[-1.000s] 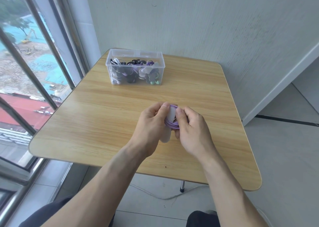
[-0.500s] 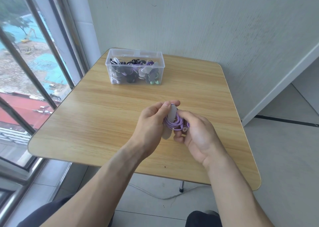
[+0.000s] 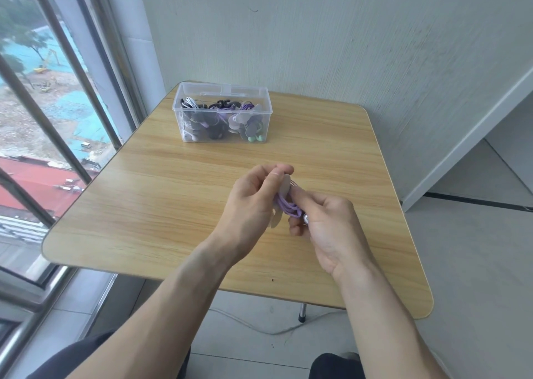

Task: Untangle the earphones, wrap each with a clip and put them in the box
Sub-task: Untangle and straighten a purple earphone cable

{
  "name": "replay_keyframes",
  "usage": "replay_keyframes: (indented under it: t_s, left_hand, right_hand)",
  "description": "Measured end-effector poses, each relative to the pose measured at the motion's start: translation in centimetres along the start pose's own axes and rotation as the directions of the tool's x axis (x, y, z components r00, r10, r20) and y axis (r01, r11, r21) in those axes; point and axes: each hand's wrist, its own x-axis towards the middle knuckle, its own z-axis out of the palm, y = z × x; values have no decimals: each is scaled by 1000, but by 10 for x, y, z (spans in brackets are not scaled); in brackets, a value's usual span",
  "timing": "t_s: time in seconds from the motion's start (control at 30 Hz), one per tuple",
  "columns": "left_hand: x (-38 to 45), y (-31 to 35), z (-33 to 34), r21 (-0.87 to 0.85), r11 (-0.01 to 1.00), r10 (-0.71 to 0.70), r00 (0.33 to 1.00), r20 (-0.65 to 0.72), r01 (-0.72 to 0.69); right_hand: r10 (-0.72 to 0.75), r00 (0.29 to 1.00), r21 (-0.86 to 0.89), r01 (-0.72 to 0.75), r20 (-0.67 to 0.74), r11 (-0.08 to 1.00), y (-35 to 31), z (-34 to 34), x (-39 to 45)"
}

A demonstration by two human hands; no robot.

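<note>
While both forearms reach in over the near edge of the wooden tabletop (image 3: 161, 205), the two hands meet above its middle. The left hand (image 3: 251, 202) is closed on a pale grey clip (image 3: 284, 189), thumb and fingers pinching its upper end, the clip standing roughly upright. Purple earphones (image 3: 288, 207) are coiled around the clip's waist. The right hand (image 3: 326, 223), palm turned partly up, is closed on the coil's loose end; a small metallic earbud or plug shows at its fingers, too small to tell which. Clear plastic box (image 3: 222, 89), lid off, sits near the tabletop's far edge, well apart from the hands, holding several clipped earphone bundles in black, white, purple and green.
</note>
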Motion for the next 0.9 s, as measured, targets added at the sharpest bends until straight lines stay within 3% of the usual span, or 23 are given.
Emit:
replay_keyframes:
  t_s: [0.17, 0.23, 0.33, 0.47, 0.57, 0.7, 0.8, 0.9]
  left_hand:
    - [1, -1, 1, -69, 998, -10, 999, -53, 6]
    - [0, -1, 0, -48, 999, 16, 996, -88, -21]
    - [-3, 1, -2, 168, 972, 182, 978, -106, -162]
    - [-11, 5, 4, 419, 822, 409, 912, 36, -385]
    - [-16, 3, 6, 518, 724, 444, 882, 157, -456]
    - [-15, 7, 5, 557, 660, 465, 856, 225, -504]
    - [-15, 12, 5, 561, 618, 474, 831, 292, -550]
    - [-12, 11, 3, 611, 593, 497, 836, 235, -524]
  right_hand:
    - [-167, 985, -280, 148, -46, 948, 3, -1, 3]
    - [-205, 979, -378, 189, -1, 906, 4, -1, 2]
    - [-120, 989, -281, 139, 86, 950, 3, 0, 1]
    - [-33, 996, -211, 51, 88, 976, 2, -4, 5]
    - [72, 982, -122, -52, 173, 991, 3, -7, 6]
    - [107, 958, 196, -163, 267, 967, -1, -6, 4]
    - [56, 982, 300, -109, 180, 948, -2, -6, 4]
    - [-20, 999, 187, 29, -49, 982, -2, -6, 5]
